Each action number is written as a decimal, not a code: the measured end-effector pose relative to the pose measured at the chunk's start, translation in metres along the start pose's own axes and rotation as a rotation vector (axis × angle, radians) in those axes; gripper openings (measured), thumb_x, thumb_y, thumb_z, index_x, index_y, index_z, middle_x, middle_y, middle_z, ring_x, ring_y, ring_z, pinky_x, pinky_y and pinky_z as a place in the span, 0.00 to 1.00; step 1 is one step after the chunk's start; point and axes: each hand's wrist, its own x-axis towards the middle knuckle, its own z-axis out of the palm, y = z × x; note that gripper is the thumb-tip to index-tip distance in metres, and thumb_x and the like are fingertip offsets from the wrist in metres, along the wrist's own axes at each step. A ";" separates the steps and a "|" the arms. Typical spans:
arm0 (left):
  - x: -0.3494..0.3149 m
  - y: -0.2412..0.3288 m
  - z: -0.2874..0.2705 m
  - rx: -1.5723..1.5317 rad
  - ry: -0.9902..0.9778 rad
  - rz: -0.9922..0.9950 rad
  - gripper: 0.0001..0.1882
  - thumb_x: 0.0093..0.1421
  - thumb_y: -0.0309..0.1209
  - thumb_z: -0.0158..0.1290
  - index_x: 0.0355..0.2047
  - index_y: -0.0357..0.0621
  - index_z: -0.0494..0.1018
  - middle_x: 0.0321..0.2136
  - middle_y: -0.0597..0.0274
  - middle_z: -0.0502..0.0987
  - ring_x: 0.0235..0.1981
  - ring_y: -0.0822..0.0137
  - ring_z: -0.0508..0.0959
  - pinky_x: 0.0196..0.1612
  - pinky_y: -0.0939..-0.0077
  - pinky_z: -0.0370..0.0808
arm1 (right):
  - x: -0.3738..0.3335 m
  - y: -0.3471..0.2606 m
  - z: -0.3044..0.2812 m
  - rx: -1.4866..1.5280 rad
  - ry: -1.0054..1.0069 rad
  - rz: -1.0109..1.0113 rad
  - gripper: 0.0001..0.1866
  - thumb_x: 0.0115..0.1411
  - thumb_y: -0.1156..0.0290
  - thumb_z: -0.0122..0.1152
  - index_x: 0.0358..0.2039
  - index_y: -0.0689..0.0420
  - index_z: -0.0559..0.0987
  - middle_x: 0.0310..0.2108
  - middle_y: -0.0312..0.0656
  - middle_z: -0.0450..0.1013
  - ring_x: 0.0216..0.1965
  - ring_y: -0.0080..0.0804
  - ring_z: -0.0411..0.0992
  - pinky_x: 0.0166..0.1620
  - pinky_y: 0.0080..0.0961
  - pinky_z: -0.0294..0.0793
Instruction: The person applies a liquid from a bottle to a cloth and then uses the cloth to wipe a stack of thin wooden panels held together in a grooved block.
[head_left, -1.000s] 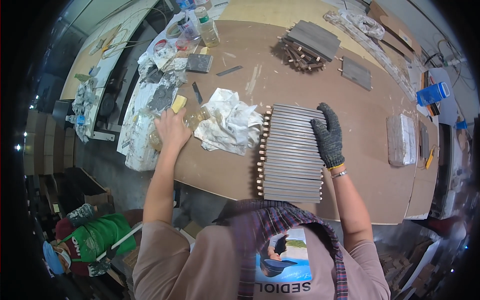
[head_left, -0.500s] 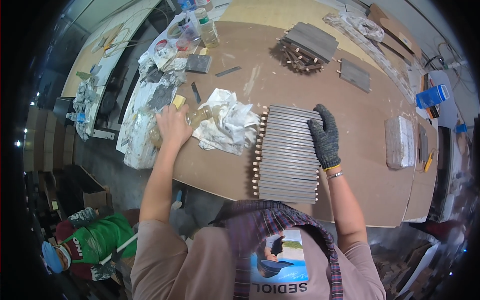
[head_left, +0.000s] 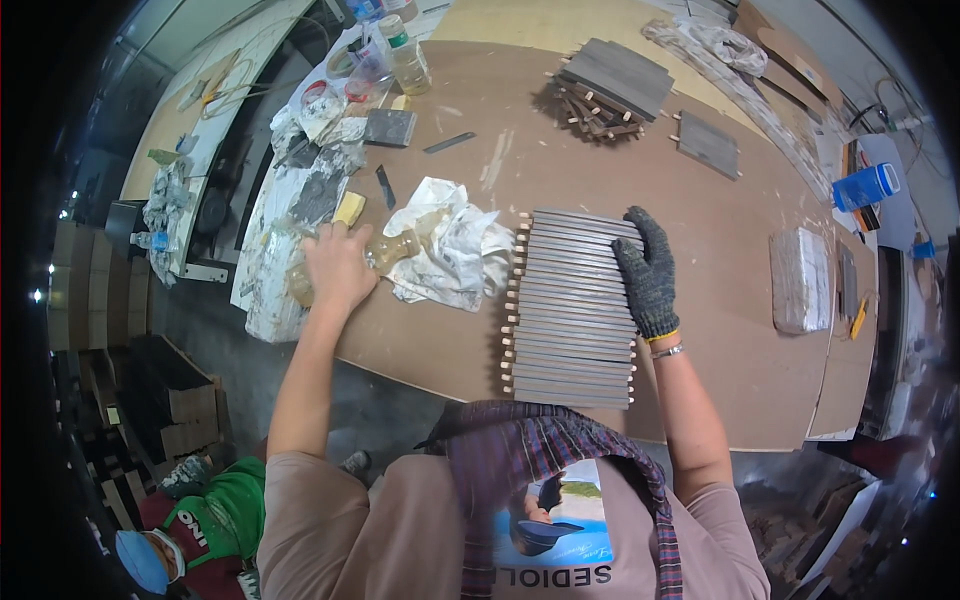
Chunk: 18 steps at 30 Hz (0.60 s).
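My bare left hand (head_left: 341, 268) is closed around a clear plastic bottle (head_left: 393, 250) lying on its side, with brownish tint showing on both sides of the hand. Just beyond the fingertips is a yellow sponge (head_left: 349, 208). A stained white cloth (head_left: 448, 255) lies beside the bottle. My right hand (head_left: 648, 275), in a dark grey knit glove, rests on the right end of a tight row of grey wooden boards (head_left: 575, 310) standing on edge. Its thumb and fingers are stretched out and apart. Pale dowel pegs stick out from the boards' ends.
Stacked grey boards (head_left: 615, 80) and a single board (head_left: 708, 146) lie at the far side. A wrapped white block (head_left: 800, 282) and yellow cutter (head_left: 859, 318) are at right. Jars (head_left: 408, 65) stand far left. A co-worker in a green vest (head_left: 225, 515) is at lower left.
My left hand has drawn slightly back from the sponge, which now shows more fully. The right hand stays on the boards. The co-worker has shifted lower in the view.
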 end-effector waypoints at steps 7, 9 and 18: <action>0.003 0.000 0.006 -0.014 0.074 0.032 0.22 0.45 0.26 0.59 0.43 0.54 0.82 0.35 0.58 0.74 0.43 0.56 0.73 0.41 0.56 0.63 | 0.001 0.000 -0.001 -0.026 -0.015 -0.018 0.27 0.62 0.71 0.65 0.61 0.62 0.72 0.59 0.48 0.69 0.62 0.40 0.67 0.66 0.35 0.65; 0.007 0.000 0.005 -0.005 0.058 0.010 0.21 0.46 0.26 0.58 0.43 0.54 0.82 0.35 0.57 0.74 0.44 0.56 0.73 0.41 0.56 0.63 | 0.000 0.000 -0.001 -0.010 -0.011 -0.013 0.27 0.62 0.71 0.64 0.62 0.62 0.71 0.59 0.48 0.69 0.62 0.40 0.67 0.66 0.35 0.65; 0.002 -0.012 0.005 0.039 -0.028 -0.051 0.19 0.48 0.28 0.59 0.42 0.55 0.82 0.36 0.58 0.75 0.45 0.56 0.74 0.44 0.56 0.64 | 0.000 -0.002 -0.001 0.018 -0.015 -0.002 0.27 0.63 0.72 0.63 0.62 0.62 0.71 0.59 0.48 0.69 0.62 0.40 0.67 0.66 0.35 0.65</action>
